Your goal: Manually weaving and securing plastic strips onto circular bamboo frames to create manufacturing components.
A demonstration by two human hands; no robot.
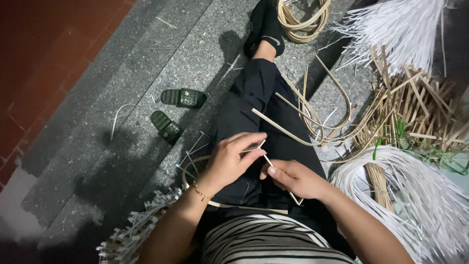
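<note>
Both hands meet over the lap at centre: the left hand (229, 161) pinches one end of a thin pale cane strip (268, 160) with its fingertips, and the right hand (293, 178) at 4 o'clock from it is closed around the same strip. Green slippers (175, 111) sit on the grey stone floor (146, 73) at 10 o'clock, white strips (a big bundle) (415, 195) at 4 o'clock.

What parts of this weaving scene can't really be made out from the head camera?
- Woven piece: cut off by the bottom edge, in dark shadow.
- Thin strip: its middle is hidden under the right hand.
- Left hand: fingertip grip too small to tell.
- White strands: run off the right edge.
- Cane coil: cropped by the top edge.
</note>
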